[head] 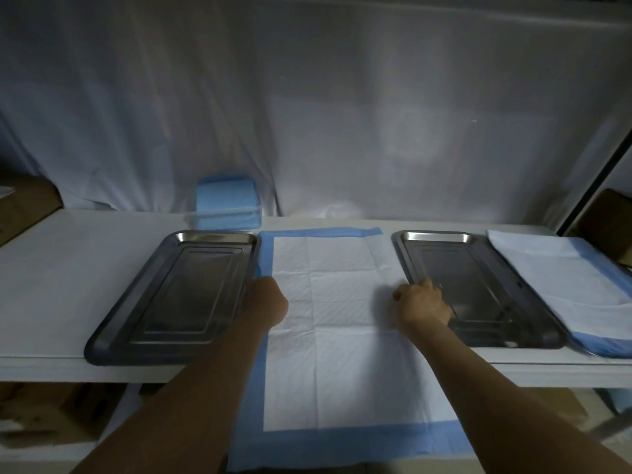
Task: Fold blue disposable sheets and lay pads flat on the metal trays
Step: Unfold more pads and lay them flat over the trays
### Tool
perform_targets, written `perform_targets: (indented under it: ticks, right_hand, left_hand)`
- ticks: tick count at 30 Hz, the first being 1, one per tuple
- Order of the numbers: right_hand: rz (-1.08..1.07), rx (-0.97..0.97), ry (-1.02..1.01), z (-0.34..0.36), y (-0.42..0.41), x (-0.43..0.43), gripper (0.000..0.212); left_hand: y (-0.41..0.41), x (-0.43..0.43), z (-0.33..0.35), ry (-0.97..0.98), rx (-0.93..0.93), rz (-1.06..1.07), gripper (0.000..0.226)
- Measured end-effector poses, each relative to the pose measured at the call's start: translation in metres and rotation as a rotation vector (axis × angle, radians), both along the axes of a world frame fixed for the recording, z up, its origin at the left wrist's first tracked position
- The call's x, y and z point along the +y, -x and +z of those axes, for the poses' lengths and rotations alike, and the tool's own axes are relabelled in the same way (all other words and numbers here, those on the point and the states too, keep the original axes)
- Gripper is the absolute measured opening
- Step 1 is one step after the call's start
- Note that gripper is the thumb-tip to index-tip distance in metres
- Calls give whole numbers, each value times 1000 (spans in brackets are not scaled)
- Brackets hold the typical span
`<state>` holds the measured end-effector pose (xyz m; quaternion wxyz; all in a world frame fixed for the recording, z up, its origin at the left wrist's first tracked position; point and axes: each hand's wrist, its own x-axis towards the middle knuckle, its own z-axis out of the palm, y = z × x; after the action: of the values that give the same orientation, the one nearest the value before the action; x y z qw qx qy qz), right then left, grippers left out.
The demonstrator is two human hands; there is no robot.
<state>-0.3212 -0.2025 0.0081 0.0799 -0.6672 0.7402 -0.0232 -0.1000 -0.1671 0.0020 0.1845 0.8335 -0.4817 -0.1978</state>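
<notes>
Forearms stretch forward over the pad (pixel 342 302); left hand (pixel 270 297) bends down at its left edge, fingers hidden; right hand (pixel 422 302) fingers curl beside the right tray (pixel 485 289) rim, grip unclear.

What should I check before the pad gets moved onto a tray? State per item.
1. Bare left tray: ok.
2. Bare right tray: ok.
3. Opened pad, white side up: ok.
4. All of it on the table: not ok, near end hangs over the front edge.
5. Grip of left hand on its left edge: cannot tell, fingers hidden.
6. Grip of right hand on its right edge: cannot tell, fingers curled where pad meets tray rim.
</notes>
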Motion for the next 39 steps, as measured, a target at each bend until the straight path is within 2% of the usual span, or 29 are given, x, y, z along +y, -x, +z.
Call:
perform_targets:
  ticks: [3,5,6,8,11,13,16,22,24,28,31,35,39]
  right_hand:
    - [20,53,65,-1,-1,1,36]
    - [116,73,187,-4,-2,0,36]
    - [201,18,236,-7,-5,-1,37]
    - [430,-141,250,-13,-17,1,39]
    - [610,-222,34,-24,-36,9,48]
    - [588,-115,-87,-32,-35,11,54]
    - [537,5,-59,-41,-17,14,58]
    - [382,-1,-27,-47,0,19,68]
    - [355,-46,80,-48,-1,20,61]
    - [271,-224,277,-41,5,30,33]
    - [178,-175,317,-35,16,52,23]
    - [-70,-254,294,-37,29,78,22]
    - [-334,-481,278,-36,34,97,29]
  left_hand:
    - [5,5,-5,128,-107,9,33]
    - [16,8,-5,230,-358,-121,36]
    - [23,8,-6,246,-430,-237,42]
    - [38,7,-9,149,-333,-389,59]
    - [43,7,-27,-99,-253,-447,72]
    - [41,12,-39,-172,-300,-442,74]
    - [39,17,-46,-146,-327,-422,76]
    - [40,19,-41,-95,-288,-406,75]
    - [39,24,-37,23,-248,-392,65]
    - [32,48,-34,285,-242,-407,33]
    - [26,71,-35,388,-173,-372,23]
    - [26,97,-34,380,-190,-352,24]
    - [30,124,-36,308,-225,-370,39]
